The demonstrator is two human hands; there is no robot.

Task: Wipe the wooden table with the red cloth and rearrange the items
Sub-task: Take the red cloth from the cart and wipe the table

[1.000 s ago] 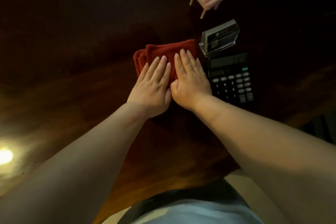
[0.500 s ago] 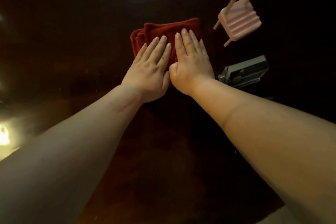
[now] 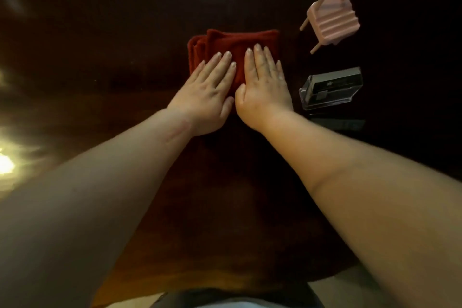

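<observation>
both palms flat on red cloth, dark table

head view: the left hand (image 3: 206, 97) lay flat, palm down, on the red cloth (image 3: 235, 45), fingers straight and close together, grip open and holding nothing. the right hand (image 3: 263, 90) lay flat the same way just beside it, thumbs touching or nearly so, grip also open, only pressing on the cloth. the cloth was folded into a rough square, layered edges showing on its left side, far half visible past the fingertips, near half hidden under the palms. it sat on the wooden table (image 3: 100, 57), about mid-width and toward the far part of the view. table surface was very dark and glossy, with a bright light glare (image 3: 5, 164) at the left edge. right of the cloth, apart from it, a small pink chair-shaped stand (image 3: 330, 20) sat tilted, ribbed seat facing up, thin legs and a back bar sticking out. nearer than that, a clear plastic holder (image 3: 331, 89) with dark contents sat just beside the right hand, not touching as far as could be seen. a dark flat object (image 3: 337, 124) lay right below the holder, mostly lost in shadow, could not tell what it was. both bare forearms ran in from the bottom corners. dark clothing showed at the bottom edge.
</observation>
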